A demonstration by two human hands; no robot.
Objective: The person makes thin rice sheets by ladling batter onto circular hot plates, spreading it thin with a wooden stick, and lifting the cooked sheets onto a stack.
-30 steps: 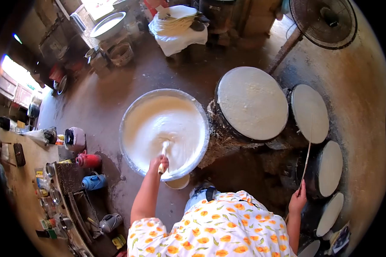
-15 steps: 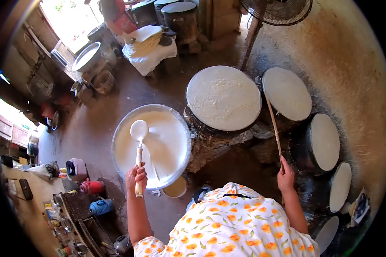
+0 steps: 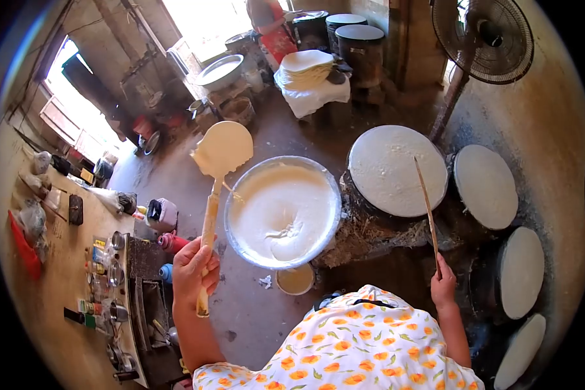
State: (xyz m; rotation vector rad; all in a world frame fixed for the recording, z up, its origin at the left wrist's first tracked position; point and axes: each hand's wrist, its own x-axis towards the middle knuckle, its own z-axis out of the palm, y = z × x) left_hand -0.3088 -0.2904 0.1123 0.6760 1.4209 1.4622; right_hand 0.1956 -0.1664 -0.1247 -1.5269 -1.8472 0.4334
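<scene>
Raised at the left edge of the basin, a long-handled ladle (image 3: 223,148) is coated in pale batter, a strand of it hanging off the side. Its light handle is gripped by my left hand (image 3: 196,268). Below and to the right stands a wide basin (image 3: 230,227) of creamy batter (image 3: 279,201), its surface rippled near the middle. My right hand (image 3: 443,285) is closed round the lower end of a thin wooden stick (image 3: 428,203). The stick's far tip appears over a round, batter-white griddle top (image 3: 396,170); whether they touch, I cannot tell.
Several more round white-topped drums curve down the right side, one of them a drum (image 3: 486,187) beside the griddle. A fan (image 3: 484,39) stands behind. A small bowl (image 3: 296,279) sits below the basin. Far off, a person (image 3: 273,32) stands near stacked sheets (image 3: 305,70).
My left hand has lifted the ladle out from over the basin, up and to the left. The camera has turned left, so the basin and griddles appear farther right. My right hand keeps the stick.
</scene>
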